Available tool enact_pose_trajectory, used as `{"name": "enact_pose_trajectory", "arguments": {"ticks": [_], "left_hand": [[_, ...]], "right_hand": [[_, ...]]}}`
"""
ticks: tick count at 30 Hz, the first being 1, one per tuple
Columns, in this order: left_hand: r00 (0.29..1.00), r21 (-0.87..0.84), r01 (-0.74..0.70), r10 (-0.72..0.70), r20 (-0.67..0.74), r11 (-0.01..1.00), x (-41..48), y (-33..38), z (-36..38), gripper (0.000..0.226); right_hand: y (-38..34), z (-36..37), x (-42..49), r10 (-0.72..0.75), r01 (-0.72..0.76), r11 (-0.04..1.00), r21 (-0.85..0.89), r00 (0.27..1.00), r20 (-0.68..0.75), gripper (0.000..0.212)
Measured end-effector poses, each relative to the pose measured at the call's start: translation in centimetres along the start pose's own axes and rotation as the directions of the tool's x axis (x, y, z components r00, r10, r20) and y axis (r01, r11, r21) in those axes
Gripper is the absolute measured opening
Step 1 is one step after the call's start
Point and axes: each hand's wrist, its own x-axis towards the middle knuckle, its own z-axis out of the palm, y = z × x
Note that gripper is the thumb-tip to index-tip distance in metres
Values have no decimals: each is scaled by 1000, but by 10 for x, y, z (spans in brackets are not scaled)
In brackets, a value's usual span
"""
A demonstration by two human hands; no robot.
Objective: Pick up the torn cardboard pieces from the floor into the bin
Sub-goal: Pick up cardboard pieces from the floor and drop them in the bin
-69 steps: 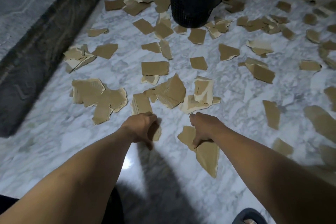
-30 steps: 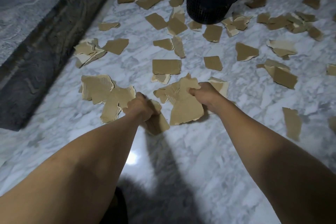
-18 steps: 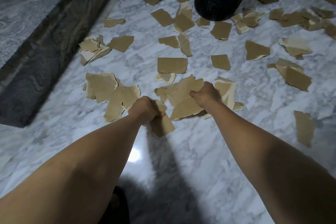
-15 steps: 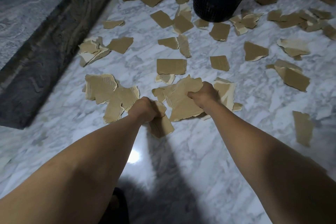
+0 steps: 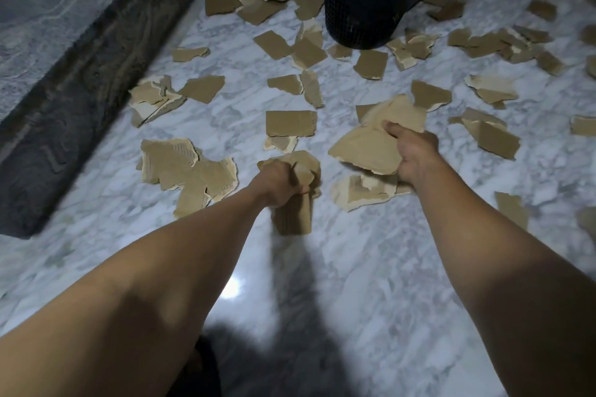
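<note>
1. The left hand [image 5: 280,182] is closed in a fist around a small bundle of brown scraps [image 5: 295,213], which hang below the knuckles and poke out above them.
2. The right hand [image 5: 414,151] is clamped on a bigger bunch of torn sheets [image 5: 371,142], thumb on top, fingers hidden beneath; the bunch looks lifted clear of the floor.
3. The two hands are apart, with a strip of bare marble floor [image 5: 322,267] showing between them.
4. Just under the right hand lies a pale, layered piece [image 5: 361,192] not yet gathered.
5. Left of the left hand sits a broad ragged cluster [image 5: 187,169]; ahead of it, a neat rectangular piece [image 5: 290,123] rests flat.
6. Many more pieces are scattered over the floor right up to the dark mesh bin [image 5: 364,6], which stands at the far end, well apart from both hands.
7. Handling, as I judge it: the cardboard is light and fairly stiff, bends without breaking, and its torn edges are rough enough not to slip. Flat pieces cling to smooth marble, so a raised corner or overlapping edge is the place to pinch; stacked pieces can be taken together.
8. Most of the task remains.
</note>
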Motion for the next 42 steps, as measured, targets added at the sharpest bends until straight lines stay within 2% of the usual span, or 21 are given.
{"name": "enact_pose_trajectory", "arguments": {"ticks": [3,6,9,12,15,17,19,22,24,26,29,31,34,36,38,40,42], "left_hand": [[997,210,16,0,-75,978,16,26,0,50],[997,277,79,-74,-26,958,30,38,2,51],[988,367,138,-154,13,920,33,28,10,59],[992,346,129,-126,-33,929,33,17,20,51],[994,431,89,-50,-102,898,34,18,23,48],[995,524,6,47,-88,852,33,23,25,45],[993,545,-44,95,-66,837,27,26,27,47],[984,454,-94,151,-92,886,17,23,28,51],[983,220,-112,141,-121,969,13,18,24,53],[982,-68,-75,62,-177,995,10,15,14,50],[960,-356,38,-133,-246,934,10,12,-4,49],[938,-497,64,-222,-267,865,10,9,-14,52],[930,-661,108,-311,-197,743,8,7,-22,79],[941,-651,180,-322,-105,737,6,7,-20,93],[944,-529,257,-327,-41,809,7,5,-15,99],[956,-304,274,-292,-14,912,7,1,-6,90],[963,-182,267,-270,6,947,7,-5,2,75]], "right_hand": [[-5,-20,7,30,-29,996,85,999,-20,37],[2,-41,21,53,-48,992,117,998,-43,56],[16,-52,33,116,-114,992,63,992,-40,54],[28,-48,28,160,-161,986,-36,987,-35,42],[38,-36,28,191,-190,972,-141,982,-4,44],[43,-27,32,164,-168,965,-204,986,-36,48],[48,-21,35,92,-113,941,-319,993,-81,52],[54,-19,36,-15,-63,849,-525,990,-143,64],[58,-20,38,-33,-72,823,-564,984,-175,65],[61,-21,37,-36,-84,818,-569,980,-197,62],[59,-20,33,-69,-53,832,-553,978,-197,56],[53,-19,32,-65,-28,890,-456,980,-187,57],[34,-17,29,-48,6,973,-230,983,-175,66],[16,-17,23,-37,25,995,-92,990,-136,63],[-5,-20,19,-32,32,999,-1,995,-96,58],[-20,-22,16,-85,84,996,-25,995,-57,59],[-29,-23,12,-186,182,971,-157,982,-14,58]]}}
